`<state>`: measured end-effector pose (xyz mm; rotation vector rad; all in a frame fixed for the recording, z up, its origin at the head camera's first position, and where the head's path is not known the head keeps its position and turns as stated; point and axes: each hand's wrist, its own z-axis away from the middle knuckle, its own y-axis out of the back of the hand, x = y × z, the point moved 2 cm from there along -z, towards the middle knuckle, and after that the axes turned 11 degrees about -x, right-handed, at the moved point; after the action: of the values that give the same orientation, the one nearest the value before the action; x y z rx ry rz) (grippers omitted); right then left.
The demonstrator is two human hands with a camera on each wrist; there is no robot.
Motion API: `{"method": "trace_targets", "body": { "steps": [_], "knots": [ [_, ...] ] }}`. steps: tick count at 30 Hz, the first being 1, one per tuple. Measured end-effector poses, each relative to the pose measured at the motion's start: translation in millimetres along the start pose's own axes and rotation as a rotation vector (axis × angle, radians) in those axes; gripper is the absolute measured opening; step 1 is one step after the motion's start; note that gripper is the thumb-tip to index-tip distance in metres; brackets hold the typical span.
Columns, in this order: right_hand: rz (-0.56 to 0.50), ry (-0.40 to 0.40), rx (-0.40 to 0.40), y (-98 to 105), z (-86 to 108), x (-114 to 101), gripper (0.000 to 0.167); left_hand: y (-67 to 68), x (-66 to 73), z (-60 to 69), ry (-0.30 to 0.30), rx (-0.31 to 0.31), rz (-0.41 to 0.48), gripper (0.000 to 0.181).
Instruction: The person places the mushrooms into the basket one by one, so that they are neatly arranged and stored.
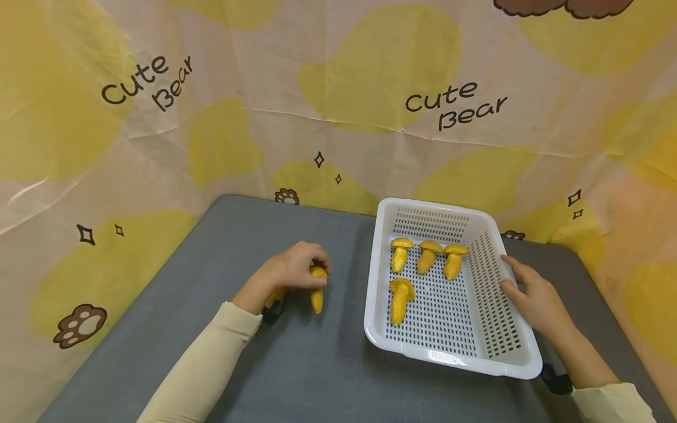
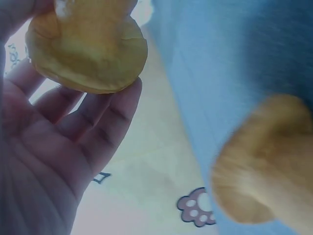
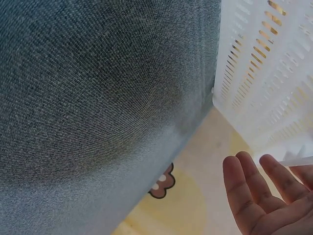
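Note:
My left hand pinches a yellow toy-like mushroom, its stem pointing down near the grey table. In the left wrist view the fingers of this hand lie under the broad cap of the held mushroom. Another mushroom lies close by on the table, mostly hidden behind the left wrist in the head view. On the right stands a white perforated basket with several yellow mushrooms inside, one of them a mushroom nearer the front. My right hand touches the basket's right rim, its fingers loosely extended.
The grey table runs back to a patterned cloth hanging behind and along the sides. A dark wrist strap sits by the basket's front right corner. The basket's raised walls stand to the right of the left hand.

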<state>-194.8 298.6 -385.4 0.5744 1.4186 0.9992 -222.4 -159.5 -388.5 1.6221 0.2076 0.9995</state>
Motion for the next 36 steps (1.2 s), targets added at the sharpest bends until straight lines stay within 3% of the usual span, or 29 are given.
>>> {"method": "trace_targets", "body": {
  "steps": [6,20,26,30,36],
  "knots": [
    [0.0,0.001,0.008,0,0.8,1,0.058,13.9,15.0,-9.8,-0.06,0.048,0.015,0.008],
    [0.007,0.007,-0.008,0,1.2,0,0.059,42.7,58.7,-40.5,-0.101,0.048,0.064,0.009],
    [0.007,0.008,-0.005,-1,1.3,1,0.059,45.3,72.2,-58.8,-0.154,0.031,0.06,0.008],
    [0.007,0.003,-0.007,-2,0.1,1,0.059,45.3,82.1,-72.3,-0.152,0.021,0.029,0.009],
    [0.011,0.0,-0.001,-2,0.2,1,0.059,41.0,98.2,-101.9,-0.183,-0.029,-0.004,0.007]
  ]
}}
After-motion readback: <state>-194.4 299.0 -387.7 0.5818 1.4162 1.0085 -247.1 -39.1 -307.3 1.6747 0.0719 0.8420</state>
